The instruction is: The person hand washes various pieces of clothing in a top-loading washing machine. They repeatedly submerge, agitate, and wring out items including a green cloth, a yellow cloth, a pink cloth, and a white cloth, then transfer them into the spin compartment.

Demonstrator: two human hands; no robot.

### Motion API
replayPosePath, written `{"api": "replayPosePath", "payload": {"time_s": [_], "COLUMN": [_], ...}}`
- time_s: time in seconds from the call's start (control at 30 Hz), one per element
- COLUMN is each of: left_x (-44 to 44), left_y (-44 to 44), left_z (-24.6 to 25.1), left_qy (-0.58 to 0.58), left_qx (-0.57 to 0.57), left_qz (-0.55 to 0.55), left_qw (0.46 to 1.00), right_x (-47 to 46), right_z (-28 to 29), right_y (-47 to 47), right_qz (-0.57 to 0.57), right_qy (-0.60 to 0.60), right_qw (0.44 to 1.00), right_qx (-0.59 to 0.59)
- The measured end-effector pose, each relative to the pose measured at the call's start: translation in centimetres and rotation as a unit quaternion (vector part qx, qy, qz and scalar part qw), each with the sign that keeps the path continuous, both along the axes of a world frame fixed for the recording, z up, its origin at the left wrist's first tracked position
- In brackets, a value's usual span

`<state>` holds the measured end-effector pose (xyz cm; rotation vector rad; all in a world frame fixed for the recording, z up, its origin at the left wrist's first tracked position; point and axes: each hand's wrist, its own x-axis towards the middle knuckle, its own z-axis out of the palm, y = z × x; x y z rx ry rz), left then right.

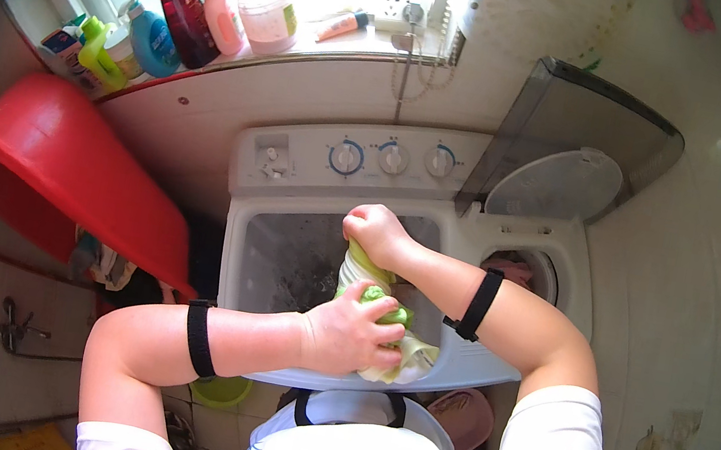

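A twisted green and white cloth (363,272), probably a garment, stretches between my two hands over the open wash tub of a twin-tub washing machine (281,183). At its far end, my right hand (379,234) is clenched around the cloth. My left hand (356,334) grips the bunched nearer part, and a loose pale fold spills out past its fingers near the tub's front rim. Dark water (296,264) shows in the tub to the left of the cloth. Part of the tub's right side is hidden behind my right forearm.
The grey lid (577,125) stands raised against the wall. Pinkish fabric (510,268) lies inside the round spin tub at right. A tilted red plastic basin (79,156) is at left, with clothes below it. Several bottles, including a blue one (154,39), line the windowsill.
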<state>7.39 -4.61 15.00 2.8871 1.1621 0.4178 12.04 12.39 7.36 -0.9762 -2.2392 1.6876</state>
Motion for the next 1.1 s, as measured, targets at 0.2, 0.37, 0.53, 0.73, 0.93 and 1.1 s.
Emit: {"api": "replayPosePath", "payload": {"time_s": [0.2, 0.37, 0.53, 0.73, 0.93, 1.1], "left_x": [-3.1, -4.0, 1.1, 1.8, 2.7, 0.0], "left_y": [2.4, 5.2, 6.1, 6.1, 4.7, 4.0], "left_z": [-1.7, -2.6, -2.7, -2.3, -4.3, -4.8], "left_qy": [-0.388, -0.790, -0.778, -0.781, -0.703, -0.724], "left_qx": [-0.132, -0.394, -0.515, -0.444, -0.510, -0.441], "left_qz": [0.153, 0.366, 0.275, 0.199, 0.277, 0.271], "left_qw": [0.899, 0.296, 0.234, 0.392, 0.412, 0.456], "right_x": [5.2, 15.2, 23.7, 35.9, 38.6, 39.0], "right_z": [-1.5, 1.8, 4.6, 0.9, -2.1, 1.0], "right_y": [1.9, -0.2, -0.8, 3.4, 5.3, 8.7], "right_qz": [-0.190, -0.114, -0.163, -0.462, -0.433, -0.252], "right_qy": [0.173, 0.373, 0.173, 0.119, -0.069, -0.075], "right_qw": [0.942, 0.859, 0.969, 0.869, 0.898, 0.957], "right_qx": [-0.214, -0.330, 0.062, -0.130, -0.038, 0.119]}}
